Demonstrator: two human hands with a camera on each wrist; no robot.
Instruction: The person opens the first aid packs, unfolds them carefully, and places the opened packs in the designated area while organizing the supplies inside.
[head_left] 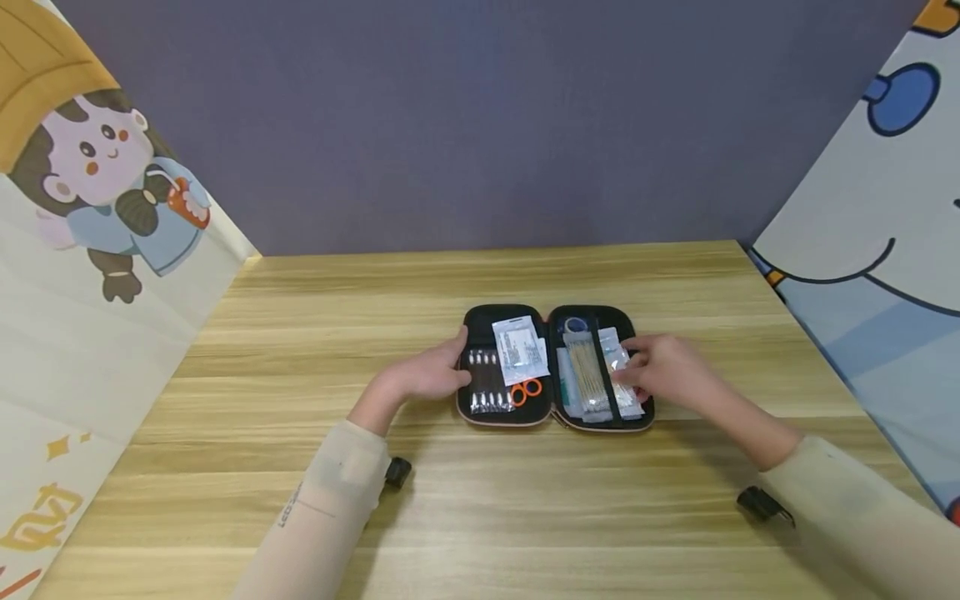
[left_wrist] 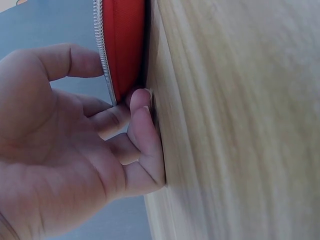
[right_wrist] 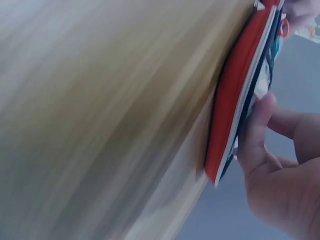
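A small red zip case (head_left: 502, 421) with a black lining lies unfolded on the table, looking like a first-aid kit. My left hand (head_left: 429, 372) grips its left rim, thumb at the zipper and fingers low by the table in the left wrist view. The left half holds white sachets (head_left: 519, 350), a clear pack of cotton swabs (head_left: 489, 383) and scissors with orange handles (head_left: 526, 391). In the right half, a black strap (head_left: 606, 375) crosses a bundle of wooden-stemmed swabs (head_left: 588, 375). My right hand (head_left: 671, 372) pinches a clear-and-white packet (head_left: 630, 406) near the right rim.
Wood-grain table (head_left: 525, 517) surrounds the case. A grey-purple panel (head_left: 495, 125) rises behind it, and cartoon-printed sheets stand on both sides. Black wrist-worn pieces hang below both forearms. A small roll of tape (head_left: 576, 324) sits at the top of the case's right half.
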